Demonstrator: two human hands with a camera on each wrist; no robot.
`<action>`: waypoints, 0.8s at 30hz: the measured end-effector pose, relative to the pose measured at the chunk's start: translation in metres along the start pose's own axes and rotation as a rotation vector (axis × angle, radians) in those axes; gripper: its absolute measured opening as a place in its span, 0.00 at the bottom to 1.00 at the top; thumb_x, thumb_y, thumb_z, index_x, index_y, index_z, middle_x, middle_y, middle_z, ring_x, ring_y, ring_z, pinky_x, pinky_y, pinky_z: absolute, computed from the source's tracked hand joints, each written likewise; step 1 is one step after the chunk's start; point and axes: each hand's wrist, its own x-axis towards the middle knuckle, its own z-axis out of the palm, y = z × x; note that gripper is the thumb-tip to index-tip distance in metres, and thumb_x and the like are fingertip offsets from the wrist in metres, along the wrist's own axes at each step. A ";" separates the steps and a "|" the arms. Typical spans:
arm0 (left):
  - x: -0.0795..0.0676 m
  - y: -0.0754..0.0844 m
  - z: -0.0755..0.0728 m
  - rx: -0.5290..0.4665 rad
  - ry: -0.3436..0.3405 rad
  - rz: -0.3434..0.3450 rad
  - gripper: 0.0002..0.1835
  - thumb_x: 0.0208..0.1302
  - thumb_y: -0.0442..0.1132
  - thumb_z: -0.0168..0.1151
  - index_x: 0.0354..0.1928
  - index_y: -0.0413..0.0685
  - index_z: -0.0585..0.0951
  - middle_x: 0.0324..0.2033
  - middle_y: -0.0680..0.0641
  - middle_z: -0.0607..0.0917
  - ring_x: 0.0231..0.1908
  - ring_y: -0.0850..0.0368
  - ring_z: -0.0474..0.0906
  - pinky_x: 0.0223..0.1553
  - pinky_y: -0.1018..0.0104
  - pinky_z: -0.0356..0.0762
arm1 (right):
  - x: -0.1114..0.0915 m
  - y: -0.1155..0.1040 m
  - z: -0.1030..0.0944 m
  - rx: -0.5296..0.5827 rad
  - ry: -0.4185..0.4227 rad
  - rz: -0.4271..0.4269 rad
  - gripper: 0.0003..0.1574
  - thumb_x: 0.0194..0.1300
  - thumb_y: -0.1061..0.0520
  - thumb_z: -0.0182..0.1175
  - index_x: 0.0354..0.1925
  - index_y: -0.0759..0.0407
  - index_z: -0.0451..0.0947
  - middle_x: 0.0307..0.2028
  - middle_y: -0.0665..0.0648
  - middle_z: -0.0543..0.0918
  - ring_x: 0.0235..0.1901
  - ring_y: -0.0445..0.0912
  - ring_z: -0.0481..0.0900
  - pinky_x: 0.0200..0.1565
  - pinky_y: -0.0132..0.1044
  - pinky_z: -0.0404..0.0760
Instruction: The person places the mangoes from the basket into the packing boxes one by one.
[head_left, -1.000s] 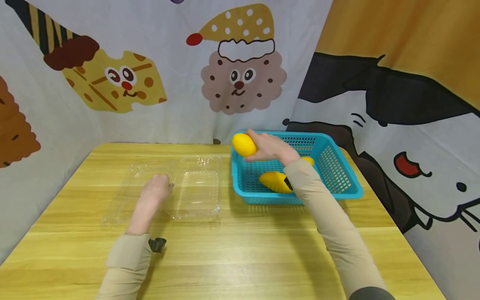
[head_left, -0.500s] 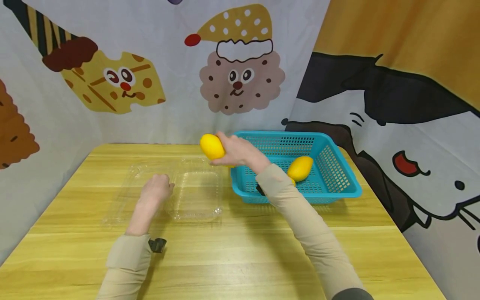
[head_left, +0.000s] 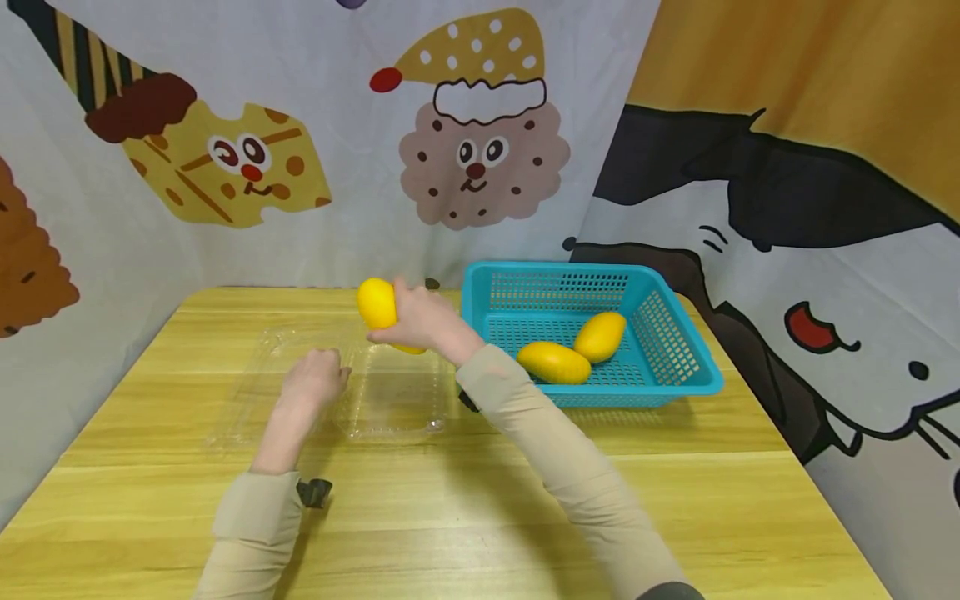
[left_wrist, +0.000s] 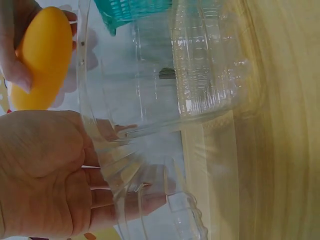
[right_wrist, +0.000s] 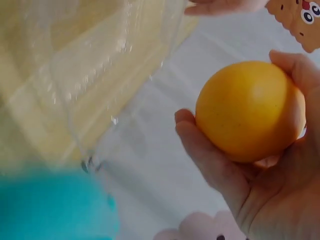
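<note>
In the head view my right hand (head_left: pixel 423 317) grips a yellow mango (head_left: pixel 377 303) above the right half of a clear plastic clamshell container (head_left: pixel 437 392). The right wrist view shows the thumb and fingers curled around that mango (right_wrist: pixel 247 110). My left hand (head_left: pixel 313 379) is at the middle of the opened container, between its two halves. Seen from the left wrist, its fingers (left_wrist: pixel 127 206) lie fairly straight behind the clear plastic, with the thumb apart from them. Two more mangoes (head_left: pixel 553 362) lie in the blue basket (head_left: pixel 701 389).
The basket stands at the table's back right, just right of the container. Behind the wooden table (head_left: pixel 450 517) hangs a cartoon-printed cloth (head_left: pixel 345 250).
My right hand has carried the mango leftward from over the basket to above the container's right half. Both mangoes in the basket are now uncovered. The left hand has stayed in place.
</note>
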 end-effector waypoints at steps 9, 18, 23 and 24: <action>0.002 -0.001 0.002 0.025 0.003 0.001 0.16 0.68 0.38 0.53 0.41 0.26 0.76 0.26 0.37 0.79 0.21 0.52 0.70 0.20 0.66 0.70 | 0.012 -0.008 0.032 0.062 0.011 0.187 0.54 0.52 0.32 0.65 0.65 0.59 0.58 0.37 0.54 0.77 0.30 0.45 0.77 0.27 0.32 0.74; 0.001 -0.002 0.004 0.021 0.023 0.027 0.14 0.67 0.36 0.53 0.39 0.26 0.76 0.24 0.38 0.78 0.20 0.53 0.69 0.18 0.68 0.68 | 0.019 -0.009 0.059 0.238 -0.083 0.359 0.51 0.54 0.33 0.64 0.63 0.62 0.59 0.36 0.57 0.75 0.26 0.44 0.75 0.26 0.33 0.82; 0.001 -0.004 0.007 0.040 0.064 0.066 0.14 0.66 0.35 0.54 0.40 0.24 0.76 0.30 0.32 0.80 0.24 0.46 0.76 0.24 0.58 0.78 | 0.024 -0.011 0.066 0.301 -0.106 0.401 0.50 0.55 0.34 0.64 0.62 0.61 0.58 0.34 0.56 0.74 0.26 0.45 0.77 0.26 0.34 0.84; 0.001 -0.004 0.008 0.044 0.072 0.074 0.15 0.66 0.34 0.54 0.42 0.23 0.76 0.34 0.30 0.80 0.27 0.43 0.78 0.27 0.55 0.80 | 0.025 -0.011 0.066 0.305 -0.111 0.406 0.49 0.55 0.34 0.64 0.62 0.61 0.59 0.35 0.56 0.74 0.27 0.45 0.77 0.25 0.34 0.84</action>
